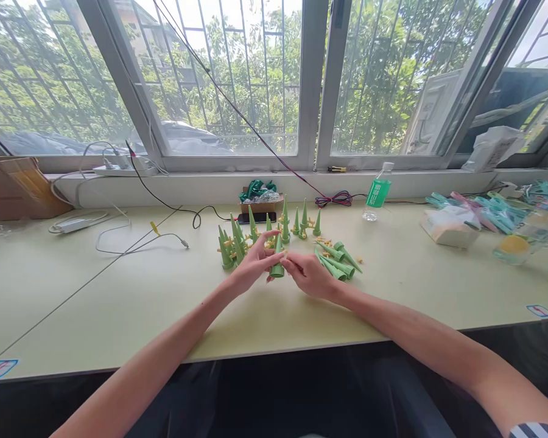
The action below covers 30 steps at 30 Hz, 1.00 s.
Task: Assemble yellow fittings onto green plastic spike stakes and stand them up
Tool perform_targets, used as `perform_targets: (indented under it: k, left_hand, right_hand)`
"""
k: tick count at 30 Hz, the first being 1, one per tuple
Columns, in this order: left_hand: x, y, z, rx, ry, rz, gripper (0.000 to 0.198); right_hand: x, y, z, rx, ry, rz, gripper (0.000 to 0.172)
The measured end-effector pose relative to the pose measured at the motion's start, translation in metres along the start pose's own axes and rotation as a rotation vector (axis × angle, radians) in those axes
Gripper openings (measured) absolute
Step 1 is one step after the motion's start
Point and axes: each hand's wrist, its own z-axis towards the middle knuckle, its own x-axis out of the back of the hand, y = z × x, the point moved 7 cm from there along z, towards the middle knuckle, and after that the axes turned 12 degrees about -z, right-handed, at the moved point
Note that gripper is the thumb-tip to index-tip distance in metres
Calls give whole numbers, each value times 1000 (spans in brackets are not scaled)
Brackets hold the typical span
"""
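Observation:
My left hand [258, 263] holds a green plastic watering spike [278, 266] between thumb and fingers, its tip pointing up and away and its wide end toward me. At the spike's right side, my right hand [309, 274] is closed in a pinch; whatever sits between those fingertips is too small to make out. Behind and left of my hands stand several upright green spikes [237, 243] with small yellow valve pieces on their sides. To the right of my right hand, more spikes [340, 267] lie on their sides in a loose pile, with small yellow pieces [325, 241] beside them.
A small box [261, 204] with green and clear plastic stands at the back behind a black phone [256, 218]. Farther right are a water bottle [378, 191], a tissue pack [450, 227] and colourful plastic items [484, 210]. A white cable [137, 246] crosses the table [141, 310] on the left.

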Motion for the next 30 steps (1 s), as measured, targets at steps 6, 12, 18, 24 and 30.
perform_targets:
  k: [6,12,18,24,30]
  left_hand:
    - [-2,1,-1,-4,-26,-3,63]
    - [-2,-3,2,-4,-75,2,44]
    - [0,-5,4,9,-69,-8,44]
    - [-1,-5,5,36,-42,-33,44]
    - [-6,-6,5,70,-75,-58,50]
  right_hand:
    - [1,0,0,0,1,-10,33]
    - [1,1,0,-9,19,-43,34]
    - [5,0,0,-13,64,-72,34]
    - [9,-4,-1,-11,92,-46,32]
    - [12,0,-1,-42,148,-58,32]
